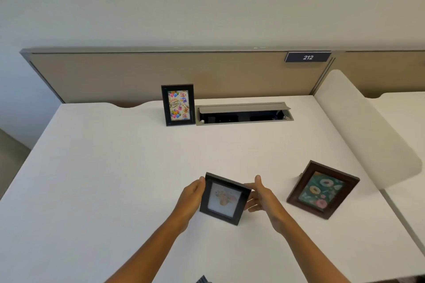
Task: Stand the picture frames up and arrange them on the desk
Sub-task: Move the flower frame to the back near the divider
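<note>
1. Left hand (192,200) clamps the left edge of the small black frame (225,199), thumb up at its top corner, fingers hidden behind it. A real grip, that one.
2. Right hand (261,195) is at the frame's right edge, fingers spread and loosely open; it looks to be steadying more than squeezing, and I cannot tell whether the fingers behind touch the back.
3. The frame sits between the two hands, tilted, picture facing the camera. Whether its lower edge rests on the desk (115,167) I cannot tell.
4. Handling call: it looks light and rigid, likely with a glazed front, so fragile if dropped and slick on the face. Best held by the two side rails, as now, with fingers off the front.
5. Just right of the right hand, the brown frame (322,189) with doughnuts looks propped up but skewed, near the desk's right edge; an elbow swing could knock it.
6. Far ahead of both hands, the birthday frame (178,105) stands upright, touching or just beside the open cable tray (243,114).
7. That slot is the hazard: a stand leg could drop in.
</note>
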